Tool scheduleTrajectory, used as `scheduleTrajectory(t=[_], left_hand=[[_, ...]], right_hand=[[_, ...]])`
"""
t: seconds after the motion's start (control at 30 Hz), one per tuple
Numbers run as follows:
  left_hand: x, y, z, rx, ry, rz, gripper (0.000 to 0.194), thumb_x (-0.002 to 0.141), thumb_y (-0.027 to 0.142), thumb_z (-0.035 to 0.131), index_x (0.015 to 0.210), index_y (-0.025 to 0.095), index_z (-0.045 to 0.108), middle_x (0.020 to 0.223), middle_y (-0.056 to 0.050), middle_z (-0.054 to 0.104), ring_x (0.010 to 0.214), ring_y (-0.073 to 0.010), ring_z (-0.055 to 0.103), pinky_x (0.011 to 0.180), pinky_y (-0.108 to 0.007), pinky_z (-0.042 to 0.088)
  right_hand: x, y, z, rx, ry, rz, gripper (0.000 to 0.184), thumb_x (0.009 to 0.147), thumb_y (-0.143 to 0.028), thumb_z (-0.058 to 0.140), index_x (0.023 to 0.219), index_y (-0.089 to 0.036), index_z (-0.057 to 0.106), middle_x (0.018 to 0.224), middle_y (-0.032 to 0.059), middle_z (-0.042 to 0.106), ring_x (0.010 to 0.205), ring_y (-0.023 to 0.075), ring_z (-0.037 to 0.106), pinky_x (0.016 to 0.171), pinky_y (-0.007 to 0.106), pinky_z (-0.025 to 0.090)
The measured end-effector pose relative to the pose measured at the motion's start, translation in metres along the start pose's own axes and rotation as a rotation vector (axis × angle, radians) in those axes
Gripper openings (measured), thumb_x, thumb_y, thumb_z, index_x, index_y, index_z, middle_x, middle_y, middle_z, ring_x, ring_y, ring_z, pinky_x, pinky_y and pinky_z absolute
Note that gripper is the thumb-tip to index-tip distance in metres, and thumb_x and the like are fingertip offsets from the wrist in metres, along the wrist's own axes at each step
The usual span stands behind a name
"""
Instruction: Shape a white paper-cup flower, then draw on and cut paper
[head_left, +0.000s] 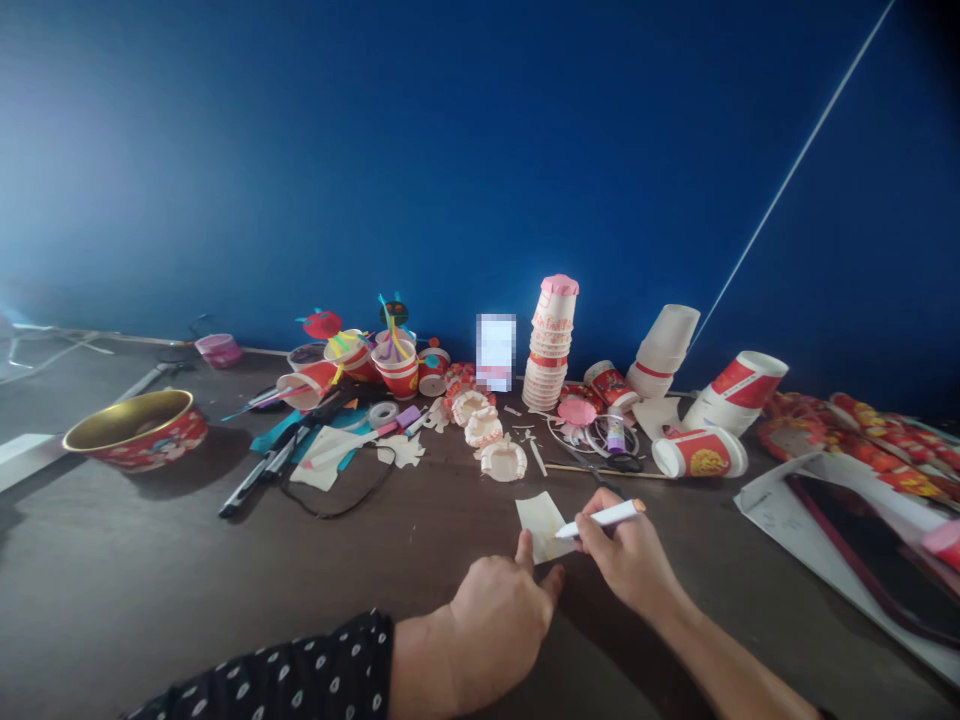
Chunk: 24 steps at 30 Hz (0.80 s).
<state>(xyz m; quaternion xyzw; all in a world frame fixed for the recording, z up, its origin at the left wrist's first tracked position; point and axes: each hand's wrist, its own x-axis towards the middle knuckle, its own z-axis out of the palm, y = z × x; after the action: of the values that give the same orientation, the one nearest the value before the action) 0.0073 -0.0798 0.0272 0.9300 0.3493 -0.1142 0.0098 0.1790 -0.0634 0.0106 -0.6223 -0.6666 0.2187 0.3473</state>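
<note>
A small piece of pale paper [541, 520] lies on the dark table in front of me, with faint yellowish marks on it. My right hand [626, 555] grips a white marker [604, 519] with an orange end, its tip at the paper's right side. At the paper's lower edge, my left hand [506, 610] rests with index finger and thumb stretched apart, the fingertip pressing the paper. Its other fingers are mostly hidden beneath the hand. Just beyond the paper, cut paper-cup pieces [504, 461] lie in a row.
A tall stack of paper cups [547, 350] stands at the back. Scissors [611, 480], a purple glue stick [616, 432] and tipped red-white cups [701, 453] lie right of centre. At left are a gold-lined bowl [142, 430] and craft scraps [330, 455]; far right, a phone [874, 540].
</note>
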Motion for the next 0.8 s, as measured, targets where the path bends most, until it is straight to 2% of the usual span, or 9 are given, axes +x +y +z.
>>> scheduleTrajectory(t=[0.37, 0.57, 0.8], left_hand=[[-0.0015, 0.0006, -0.0034, -0.001, -0.002, -0.004, 0.049, 0.082, 0.024, 0.04, 0.13, 0.021, 0.032, 0.124, -0.028, 0.04, 0.072, -0.0243, 0.063, 0.052, -0.027, 0.044], [-0.0021, 0.0004, -0.0073, -0.003, -0.03, -0.003, 0.05, 0.081, 0.024, 0.039, 0.13, 0.02, 0.031, 0.124, -0.028, 0.04, 0.07, -0.024, 0.063, 0.051, -0.028, 0.044], [-0.0026, -0.0002, -0.0073, -0.007, -0.011, 0.019, 0.049, 0.082, 0.022, 0.037, 0.13, 0.019, 0.033, 0.123, -0.03, 0.039, 0.068, -0.0243, 0.063, 0.048, -0.026, 0.041]], right_hand=[[-0.0001, -0.0044, -0.0008, -0.039, -0.005, 0.009, 0.02, 0.076, -0.034, 0.042, 0.062, -0.02, 0.045, 0.051, -0.0013, 0.056, 0.05, 0.0133, 0.052, 0.05, 0.023, 0.036], [0.0002, -0.0088, -0.003, -0.075, 0.0, -0.014, 0.018, 0.073, -0.03, 0.043, 0.058, -0.02, 0.045, 0.049, -0.0029, 0.052, 0.048, 0.0121, 0.049, 0.05, 0.022, 0.035], [0.0002, -0.0099, -0.0039, -0.111, 0.004, -0.01, 0.015, 0.07, -0.027, 0.043, 0.056, -0.021, 0.043, 0.048, -0.004, 0.048, 0.048, 0.0114, 0.045, 0.049, 0.022, 0.033]])
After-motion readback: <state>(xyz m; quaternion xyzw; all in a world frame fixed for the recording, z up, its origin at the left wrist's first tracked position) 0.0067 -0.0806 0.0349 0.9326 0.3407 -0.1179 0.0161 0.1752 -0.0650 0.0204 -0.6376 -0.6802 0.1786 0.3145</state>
